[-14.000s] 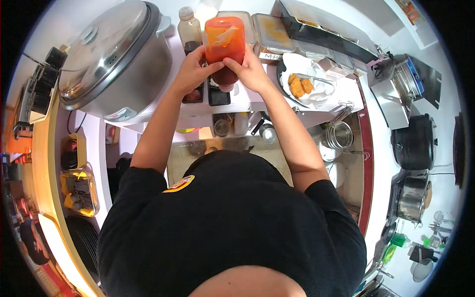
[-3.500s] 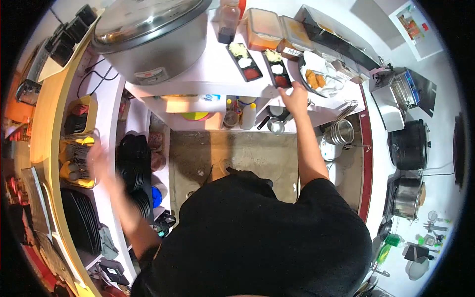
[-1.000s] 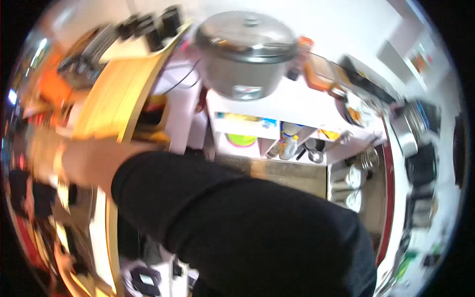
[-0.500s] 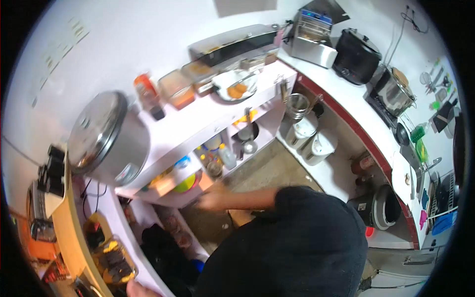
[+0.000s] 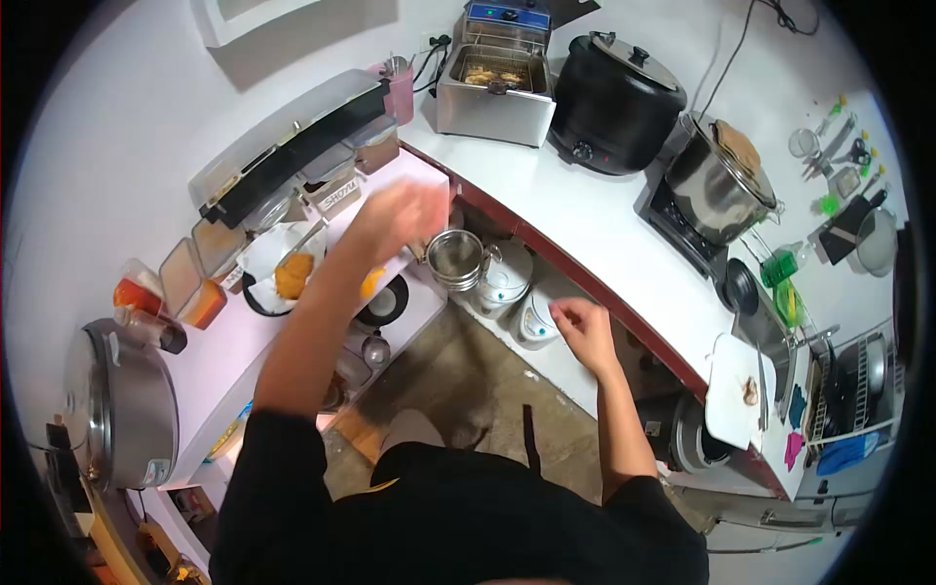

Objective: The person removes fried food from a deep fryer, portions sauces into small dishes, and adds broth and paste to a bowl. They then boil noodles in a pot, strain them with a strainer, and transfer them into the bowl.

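Observation:
My left hand (image 5: 405,219) is raised over the right end of the pale counter (image 5: 219,351), near the hanging metal strainers (image 5: 455,259). Motion blur smears its fingers, and nothing can be made out in them. Lower right, my right hand (image 5: 582,331) hovers above the white lidded containers (image 5: 536,320), its fingers curled in and nothing visible between them. Left of my left forearm, golden fried pieces (image 5: 292,276) lie on a paper-lined dark plate (image 5: 255,304) with metal tongs.
A fryer (image 5: 495,97) with food in its basket, a black lidded pot (image 5: 619,102) and a steel pot (image 5: 717,185) on a burner stand along the white counter (image 5: 604,234). A cutting board (image 5: 726,390) lies farther right. The rice cooker (image 5: 136,405) is at far left.
The view has swung right, bringing the fryer and pots to the front. My left hand has risen from low over the shelves to the counter's end, and my right hand has come into clear view.

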Demonstrator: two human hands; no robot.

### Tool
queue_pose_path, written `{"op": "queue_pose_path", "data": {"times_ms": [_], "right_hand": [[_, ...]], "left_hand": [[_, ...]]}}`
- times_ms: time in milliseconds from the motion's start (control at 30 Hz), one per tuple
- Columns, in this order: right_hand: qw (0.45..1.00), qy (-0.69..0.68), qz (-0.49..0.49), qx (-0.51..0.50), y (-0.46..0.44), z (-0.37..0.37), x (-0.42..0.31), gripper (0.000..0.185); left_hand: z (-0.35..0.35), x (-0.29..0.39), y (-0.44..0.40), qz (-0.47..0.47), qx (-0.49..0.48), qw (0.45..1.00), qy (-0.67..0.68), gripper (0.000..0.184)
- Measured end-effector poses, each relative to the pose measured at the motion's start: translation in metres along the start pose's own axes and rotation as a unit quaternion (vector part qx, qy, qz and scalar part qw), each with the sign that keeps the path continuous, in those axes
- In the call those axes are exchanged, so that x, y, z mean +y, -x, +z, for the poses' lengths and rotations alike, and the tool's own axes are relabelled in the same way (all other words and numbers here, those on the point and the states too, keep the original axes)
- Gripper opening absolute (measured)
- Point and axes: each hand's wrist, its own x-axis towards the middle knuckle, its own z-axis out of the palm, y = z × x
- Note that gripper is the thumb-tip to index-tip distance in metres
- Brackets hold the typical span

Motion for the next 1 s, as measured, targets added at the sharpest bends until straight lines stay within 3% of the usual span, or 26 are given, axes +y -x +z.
{"op": "queue_pose_path", "data": {"times_ms": [33,100,167,300,367,400,433,500,567,633,700,767,1000], "right_hand": [[0.997,-0.003,-0.081,0.011,-0.028,-0.001,-0.005,0.013],[0.99,-0.012,-0.138,0.018,-0.088,-0.012,-0.034,0.016],[0.983,0.035,-0.172,0.057,-0.159,-0.02,-0.051,0.021],[0.937,0.15,-0.272,0.161,-0.321,-0.002,-0.037,0.037],[0.94,0.157,-0.267,0.141,-0.391,0.015,-0.015,0.048],[0.936,0.151,-0.306,0.087,-0.426,0.021,0.005,0.044],[0.928,0.144,-0.342,0.028,-0.455,0.021,0.019,0.041],[0.932,0.129,-0.286,-0.18,-0.487,0.006,0.015,0.033],[0.935,0.115,-0.261,-0.213,-0.488,-0.007,-0.003,0.026],[0.945,0.099,-0.302,-0.081,-0.477,-0.018,-0.016,0.019],[0.964,0.028,-0.233,0.122,-0.471,-0.029,-0.025,0.013],[0.964,-0.114,-0.141,0.196,-0.468,-0.04,-0.04,0.005],[0.938,-0.066,-0.196,0.279,-0.473,-0.037,-0.036,0.023]], "left_hand": [[0.01,0.01,-0.05,-0.07,0.008,0.988,0.139,0.051],[0.006,0.02,-0.141,-0.159,-0.021,0.974,0.16,0.064],[0.007,0.013,-0.215,-0.15,0.09,0.97,0.168,0.081],[-0.01,0.003,-0.316,-0.188,0.095,0.938,0.275,0.082],[-0.005,0.004,-0.345,-0.17,0.032,0.927,0.333,0.069],[-0.004,0.0,-0.357,-0.106,0.0,0.946,0.307,0.053],[0.003,0.003,-0.359,-0.049,0.048,0.973,0.222,0.035],[-0.005,-0.009,-0.384,-0.075,0.089,0.967,0.227,0.02],[-0.014,-0.013,-0.385,-0.09,0.052,0.967,0.231,0.017],[-0.018,-0.013,-0.369,-0.102,0.015,0.967,0.234,0.014],[-0.013,-0.015,-0.345,-0.079,0.051,0.964,0.249,0.014],[-0.012,-0.023,-0.337,-0.06,0.048,0.972,0.22,0.016],[-0.011,-0.029,-0.339,-0.032,0.058,0.983,0.171,0.018]]}}
